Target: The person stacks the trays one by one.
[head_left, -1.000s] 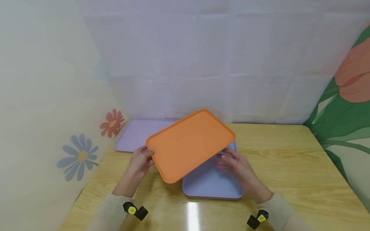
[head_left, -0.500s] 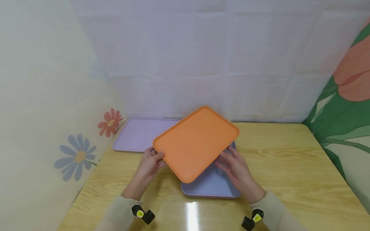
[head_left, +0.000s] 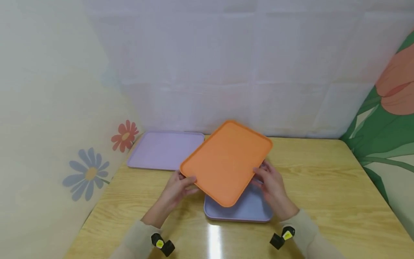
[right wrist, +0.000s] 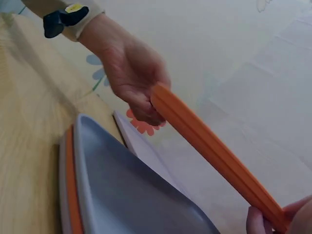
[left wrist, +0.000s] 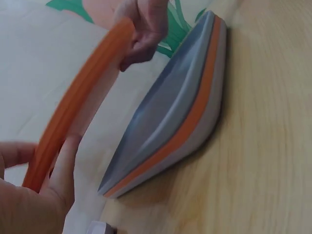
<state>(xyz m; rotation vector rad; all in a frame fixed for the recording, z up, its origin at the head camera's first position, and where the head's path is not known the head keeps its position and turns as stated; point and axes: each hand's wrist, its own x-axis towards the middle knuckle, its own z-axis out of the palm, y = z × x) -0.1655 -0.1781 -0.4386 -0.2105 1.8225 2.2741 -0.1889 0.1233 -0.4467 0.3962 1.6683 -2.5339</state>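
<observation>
An orange rectangular tray (head_left: pixel 226 162) with a low rim is held up in the air, turned at an angle. My left hand (head_left: pixel 176 190) pinches its left edge, thumb on top and fingers beneath. On the right edge, my right hand (head_left: pixel 271 183) grips the same tray, its thumb over the rim. Below lies a stack topped by a blue-grey tray (head_left: pixel 239 212), partly hidden by the orange one. The left wrist view shows another orange tray (left wrist: pixel 197 117) under the blue-grey one, and a pale tray (left wrist: pixel 218 92) at the bottom.
A lilac tray (head_left: pixel 165 151) lies flat at the table's back left. The wooden table (head_left: pixel 323 187) meets a white cloth (head_left: pixel 200 64) behind it. Flower-painted walls stand on both sides.
The orange tray has moved slightly right and rotated so its near corner points more toward me. My right hand, first apart from the tray, now grips its right edge.
</observation>
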